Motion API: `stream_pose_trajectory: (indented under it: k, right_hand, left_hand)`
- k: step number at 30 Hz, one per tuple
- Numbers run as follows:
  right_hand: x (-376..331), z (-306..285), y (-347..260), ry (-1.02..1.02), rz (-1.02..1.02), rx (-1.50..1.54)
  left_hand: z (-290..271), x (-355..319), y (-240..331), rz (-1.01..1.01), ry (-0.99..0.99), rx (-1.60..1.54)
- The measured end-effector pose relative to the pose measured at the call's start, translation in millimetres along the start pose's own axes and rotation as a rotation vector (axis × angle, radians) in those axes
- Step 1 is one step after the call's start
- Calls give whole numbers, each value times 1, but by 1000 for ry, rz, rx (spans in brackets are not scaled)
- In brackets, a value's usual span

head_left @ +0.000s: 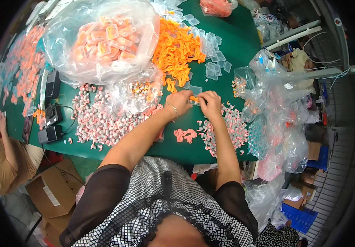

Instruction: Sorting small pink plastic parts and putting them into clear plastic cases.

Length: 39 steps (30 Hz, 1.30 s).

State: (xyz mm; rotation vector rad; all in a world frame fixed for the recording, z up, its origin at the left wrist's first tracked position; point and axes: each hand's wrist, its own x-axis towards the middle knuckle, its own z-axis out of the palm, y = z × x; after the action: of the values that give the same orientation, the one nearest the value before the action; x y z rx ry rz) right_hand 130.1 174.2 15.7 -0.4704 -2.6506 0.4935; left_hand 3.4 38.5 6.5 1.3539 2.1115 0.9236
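Both of my hands meet over a small clear plastic case [195, 89] that holds a bundle of orange cord [194, 99]. My left hand [178, 103] has its fingers closed on the left side of the case. On the other side my right hand [210, 104] is closed with its fingertips at the case and cord. Fingers partly hide the case. Just beyond lies a heap of orange cord bundles [176, 49], with several clear cases [215, 61] beside it. Two pink cord bundles [185, 135] lie nearer to me, between my forearms.
Heaps of small grey-and-pink pieces [103, 119] lie left and right [231, 131]. A large clear bag [99, 41] of filled cases stands at the back left. Black devices [50, 133] with cables sit on the green table [237, 37]. Another person's arm [6, 140] is at the far left.
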Motion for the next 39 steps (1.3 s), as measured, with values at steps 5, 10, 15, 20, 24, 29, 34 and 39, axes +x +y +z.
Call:
stream_pose_trajectory:
  k: [5, 10, 15, 20, 24, 29, 34, 39]
  right_hand:
    - [23, 6, -1, 22, 70, -84]
    - [26, 8, 10, -81, 218, 140]
    - [13, 0, 6, 29, 120, 155]
    - [2, -16, -16, -20, -83, 114]
    - [-3, -10, -12, -67, -102, 56]
    - [-4, -1, -11, -65, -58, 120]
    - [-13, -8, -12, -142, -15, 157]
    - [2, -20, -22, -258, 105, 482]
  left_hand:
    - [4, 1, -6, 28, 52, 23]
    - [2, 2, -1, 0, 14, 3]
    - [-3, -3, 6, -47, 11, -53]
    - [10, 0, -7, 85, 77, 86]
    - [9, 5, -3, 58, 102, 77]
    - [14, 3, -9, 58, 146, 56]
    - [23, 3, -14, 134, 121, 11]
    - [-16, -14, 10, 64, 113, 37]
